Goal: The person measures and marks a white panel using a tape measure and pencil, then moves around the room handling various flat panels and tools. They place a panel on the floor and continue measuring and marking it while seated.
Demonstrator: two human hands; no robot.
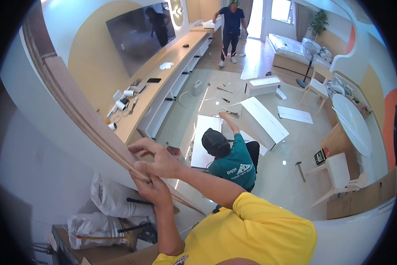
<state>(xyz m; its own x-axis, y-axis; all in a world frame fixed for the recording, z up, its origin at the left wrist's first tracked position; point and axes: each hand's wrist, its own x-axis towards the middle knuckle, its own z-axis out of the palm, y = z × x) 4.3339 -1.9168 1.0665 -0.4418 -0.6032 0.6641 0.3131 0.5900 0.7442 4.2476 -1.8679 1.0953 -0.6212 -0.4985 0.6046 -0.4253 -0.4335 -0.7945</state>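
Observation:
Long, thin wooden strips (81, 104) run slantwise from the upper left down past my hands, along the edge of a white wall. My right hand (158, 159) lies over them, its thumb on the strip's near edge and its fingers curled over the far side. Just below, my left hand (153, 189) closes round the same strips from underneath. Its fingertips are partly hidden behind the wood and the right hand. Past my hands, the lower end of a strip (187, 202) reaches toward the floor.
White sacks (119, 198) stand below left. A co-worker in a green shirt (236, 165) crouches beside white panels (264, 119); another person (232, 31) stands farther back. A long TV counter (174, 62) runs along the left. A hammer (300, 171) and chair (340, 172) are right.

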